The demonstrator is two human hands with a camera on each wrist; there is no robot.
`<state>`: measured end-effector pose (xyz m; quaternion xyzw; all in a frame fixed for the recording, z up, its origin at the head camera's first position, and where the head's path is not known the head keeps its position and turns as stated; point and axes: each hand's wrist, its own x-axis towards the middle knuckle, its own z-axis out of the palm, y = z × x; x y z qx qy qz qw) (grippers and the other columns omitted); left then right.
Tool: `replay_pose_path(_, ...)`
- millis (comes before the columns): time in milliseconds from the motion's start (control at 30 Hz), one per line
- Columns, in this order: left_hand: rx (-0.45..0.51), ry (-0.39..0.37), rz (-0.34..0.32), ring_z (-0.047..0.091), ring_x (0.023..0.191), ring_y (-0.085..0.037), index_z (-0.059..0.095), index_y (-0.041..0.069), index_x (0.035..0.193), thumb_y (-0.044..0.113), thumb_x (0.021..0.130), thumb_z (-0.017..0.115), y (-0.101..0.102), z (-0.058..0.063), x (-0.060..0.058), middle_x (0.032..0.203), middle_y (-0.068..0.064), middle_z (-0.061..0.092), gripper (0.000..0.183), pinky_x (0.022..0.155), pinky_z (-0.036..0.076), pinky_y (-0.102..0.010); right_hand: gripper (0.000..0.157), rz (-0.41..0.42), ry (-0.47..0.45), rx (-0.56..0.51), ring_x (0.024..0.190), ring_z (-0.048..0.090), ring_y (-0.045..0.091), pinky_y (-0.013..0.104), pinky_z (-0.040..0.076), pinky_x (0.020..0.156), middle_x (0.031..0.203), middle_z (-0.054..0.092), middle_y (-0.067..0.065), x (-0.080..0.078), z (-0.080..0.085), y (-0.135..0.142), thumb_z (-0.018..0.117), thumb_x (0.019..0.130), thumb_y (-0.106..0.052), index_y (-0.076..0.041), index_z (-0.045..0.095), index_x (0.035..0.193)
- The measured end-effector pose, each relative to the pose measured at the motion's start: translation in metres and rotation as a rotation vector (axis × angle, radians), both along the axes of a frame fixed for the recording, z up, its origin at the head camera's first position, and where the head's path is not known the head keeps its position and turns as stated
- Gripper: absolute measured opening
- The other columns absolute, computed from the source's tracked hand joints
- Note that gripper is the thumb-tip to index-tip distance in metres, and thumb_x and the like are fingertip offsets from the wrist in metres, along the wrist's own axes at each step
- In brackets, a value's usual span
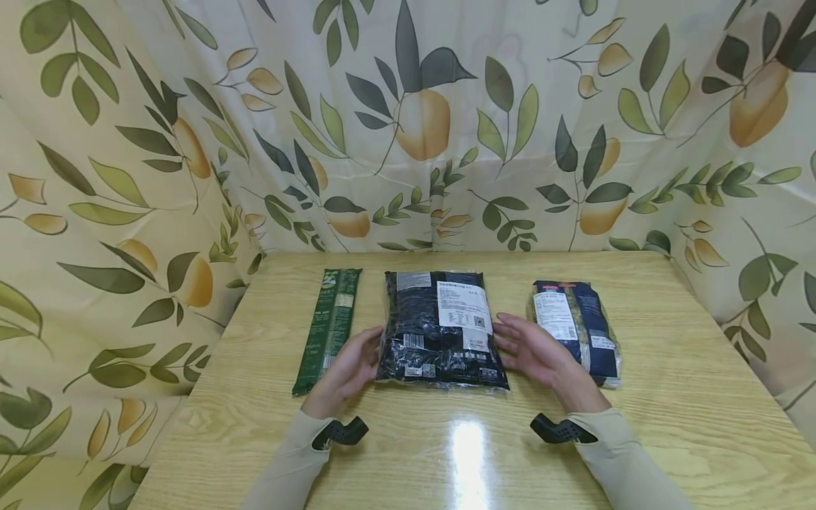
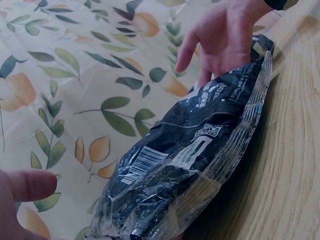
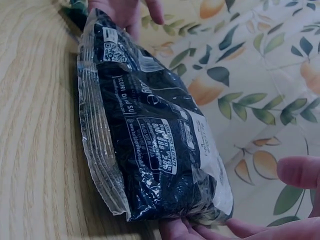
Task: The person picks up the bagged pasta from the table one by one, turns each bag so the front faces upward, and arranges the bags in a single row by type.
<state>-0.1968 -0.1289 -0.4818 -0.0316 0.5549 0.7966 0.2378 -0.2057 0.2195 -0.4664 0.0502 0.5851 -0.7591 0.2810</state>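
Pale sleeves lie nearest, leading to 2 hands that flank a dark package at the middle of the tabletop. The left hand and the right hand are both spread, thumbs apart from the wrapper; in the right wrist view, fingertips meet its lower edge from beneath, while the left fingers are largely hidden. Whether the package rests fully on the tabletop, I cannot tell. Good handling probably means supporting both sides evenly from underneath, since the film looks slick and the middle may sag. A slim green packet lies just beside the left hand, and a navy packet beside the right wrist, so wide swings could knock them. Patterned cloth hangs behind.
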Motion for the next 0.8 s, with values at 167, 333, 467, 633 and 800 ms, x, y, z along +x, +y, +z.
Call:
replay_pose_path(167,0.002,-0.021,0.044,0.058,0.103,-0.013,0.045,0.004,0.137,0.028,0.111,0.039,0.001,-0.0017,-0.0008,0.128,-0.003,0.052,0.036,0.083,0.055,-0.026,0.068,0.002,0.003,-0.004,0.16,0.003,0.048,0.063,0.014,0.128,0.174,-0.006,0.021,-0.001,-0.001,0.0009,0.035,0.113,-0.035,-0.011,0.0,0.166)
replay_pose_path(333,0.012,-0.036,0.037,0.062,0.097,-0.013,0.049,0.008,0.128,0.027,0.111,0.037,0.001,-0.002,-0.002,0.126,-0.001,0.053,0.027,0.078,0.056,-0.026,0.07,0.005,-0.006,-0.004,0.16,0.009,0.045,0.054,0.034,0.122,0.174,-0.002,0.021,-0.0028,0.0001,0.0008,0.037,0.113,-0.037,-0.013,-0.001,0.166)
replay_pose_path(467,0.021,-0.032,0.028,0.065,0.09,-0.012,0.05,0.008,0.125,0.026,0.112,0.035,0.0009,-0.0012,-0.0022,0.121,0.001,0.056,0.026,0.075,0.056,-0.025,0.074,0.005,-0.015,-0.02,0.16,0.012,0.043,0.036,0.048,0.105,0.174,0.0,0.021,-0.0039,0.001,0.0009,0.039,0.112,-0.038,-0.014,-0.005,0.166)
replay_pose_path(633,0.041,-0.036,0.038,0.065,0.082,-0.009,0.051,0.006,0.129,0.024,0.111,0.037,0.0002,-0.0018,-0.0013,0.114,0.0,0.059,0.029,0.072,0.056,-0.022,0.075,-0.004,-0.032,-0.054,0.16,0.01,0.042,0.031,0.049,0.101,0.174,-0.002,0.021,-0.0041,0.0006,0.0013,0.04,0.112,-0.038,-0.016,-0.006,0.166)
replay_pose_path(800,0.07,-0.044,0.033,0.064,0.084,-0.007,0.05,0.009,0.127,0.022,0.11,0.039,-0.0003,-0.0024,-0.0015,0.109,0.001,0.06,0.024,0.073,0.054,-0.02,0.075,-0.01,-0.036,-0.068,0.158,0.016,0.039,0.03,0.05,0.1,0.174,-0.001,0.022,-0.0049,0.0002,0.0015,0.04,0.112,-0.04,-0.016,-0.005,0.167)
